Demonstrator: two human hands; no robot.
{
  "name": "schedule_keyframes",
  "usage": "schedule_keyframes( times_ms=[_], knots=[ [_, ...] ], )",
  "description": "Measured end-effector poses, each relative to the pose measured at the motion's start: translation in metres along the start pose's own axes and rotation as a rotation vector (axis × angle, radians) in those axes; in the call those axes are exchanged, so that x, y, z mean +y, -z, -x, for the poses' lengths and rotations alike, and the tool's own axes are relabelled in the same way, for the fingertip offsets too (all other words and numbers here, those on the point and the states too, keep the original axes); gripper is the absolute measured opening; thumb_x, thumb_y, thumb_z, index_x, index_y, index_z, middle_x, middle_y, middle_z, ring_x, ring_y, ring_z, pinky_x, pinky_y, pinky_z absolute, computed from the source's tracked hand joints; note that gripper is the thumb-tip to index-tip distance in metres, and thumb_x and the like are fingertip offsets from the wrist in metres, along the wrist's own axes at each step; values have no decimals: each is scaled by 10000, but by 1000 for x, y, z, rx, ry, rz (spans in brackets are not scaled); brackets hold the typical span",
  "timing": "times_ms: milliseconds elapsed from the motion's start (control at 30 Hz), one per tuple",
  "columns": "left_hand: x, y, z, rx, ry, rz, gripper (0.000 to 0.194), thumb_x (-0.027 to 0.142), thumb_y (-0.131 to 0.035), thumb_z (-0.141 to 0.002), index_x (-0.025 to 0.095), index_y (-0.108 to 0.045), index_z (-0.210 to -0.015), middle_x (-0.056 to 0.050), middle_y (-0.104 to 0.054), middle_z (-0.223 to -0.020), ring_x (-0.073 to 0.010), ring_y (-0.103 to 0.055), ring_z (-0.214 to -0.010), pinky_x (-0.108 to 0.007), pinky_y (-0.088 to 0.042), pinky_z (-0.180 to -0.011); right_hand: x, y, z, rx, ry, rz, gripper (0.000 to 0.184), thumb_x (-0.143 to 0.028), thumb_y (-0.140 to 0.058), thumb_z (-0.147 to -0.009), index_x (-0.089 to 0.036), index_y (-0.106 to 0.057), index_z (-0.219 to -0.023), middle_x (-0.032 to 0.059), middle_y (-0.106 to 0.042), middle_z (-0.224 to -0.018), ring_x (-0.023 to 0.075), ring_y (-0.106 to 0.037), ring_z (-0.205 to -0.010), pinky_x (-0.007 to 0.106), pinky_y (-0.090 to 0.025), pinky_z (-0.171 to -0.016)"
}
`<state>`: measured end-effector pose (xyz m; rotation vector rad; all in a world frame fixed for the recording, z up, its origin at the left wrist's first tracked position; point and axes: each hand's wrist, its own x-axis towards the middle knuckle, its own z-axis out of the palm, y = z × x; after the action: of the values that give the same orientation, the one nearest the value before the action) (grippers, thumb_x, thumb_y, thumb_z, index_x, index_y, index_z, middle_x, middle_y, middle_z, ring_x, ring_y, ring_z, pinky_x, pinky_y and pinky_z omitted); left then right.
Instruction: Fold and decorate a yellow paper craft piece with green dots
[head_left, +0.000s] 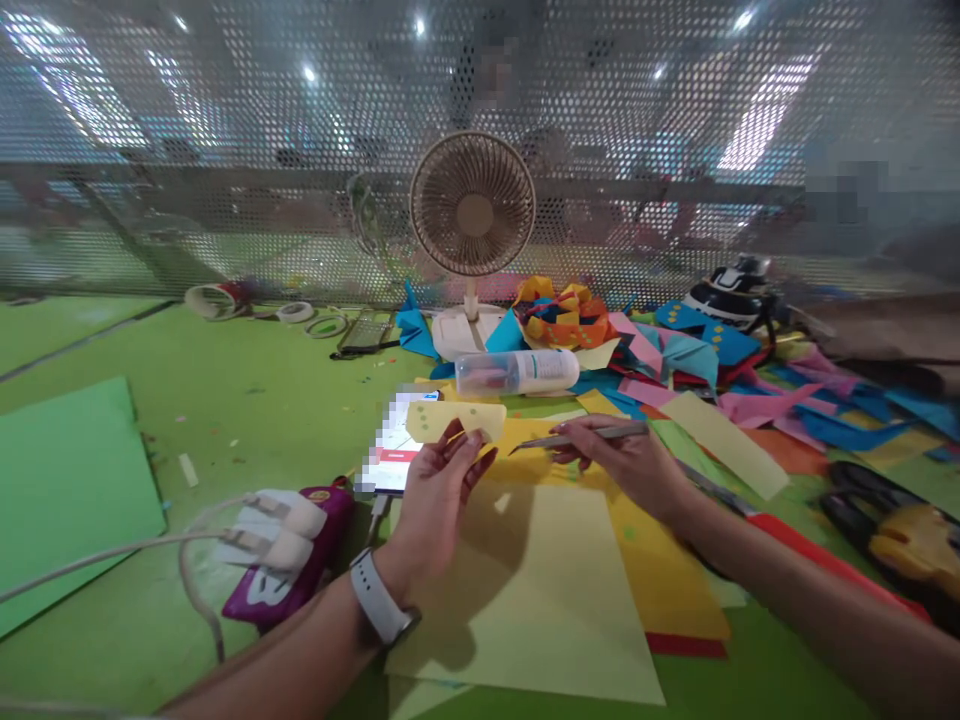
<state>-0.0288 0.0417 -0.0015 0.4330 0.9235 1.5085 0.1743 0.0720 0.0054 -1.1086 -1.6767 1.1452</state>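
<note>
Ok so left hand [442, 480] pinching a flat, green-spotted, pale-yellow paper strip [454, 419] by the phone [397, 455] | right hand [619, 460] gripping slim bent-tip tweezers [541, 441] nearly level, tip near strip | forearms angled inward

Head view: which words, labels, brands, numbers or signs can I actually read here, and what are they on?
None can be read with certainty.
Bottle: label print too small and blurred.
Phone: screen too blurred, and partly pixelated.
Purple item: white marks, too unclear to call letters.
</note>
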Motion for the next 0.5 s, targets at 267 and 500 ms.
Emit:
schedule_keyframes(
  times_ms=[267, 500],
  knots=[
    [-3, 1, 0, 21, 20, 10, 251, 117, -776, -639, 160, -618, -829, -3, -698, -805, -121, -644, -784, -271, -534, -805, 34, -21, 6, 14, -5, -64, 296, -448, -607, -808, -211, -692, -963, 48, -722, -936, 218, -694, -807, 332, -581, -660],
    [-1, 1, 0, 19, 24, -2, 241, 123, -779, -640, 159, -629, -825, -2, -694, -809, -126, -640, -794, -278, -530, -817, 31, -17, 12, -43, 115, 121, 237, -370, -594, -845, -235, -699, -1008, 41, -722, -980, 212, -677, -889, 356, -547, -814]
  ],
)
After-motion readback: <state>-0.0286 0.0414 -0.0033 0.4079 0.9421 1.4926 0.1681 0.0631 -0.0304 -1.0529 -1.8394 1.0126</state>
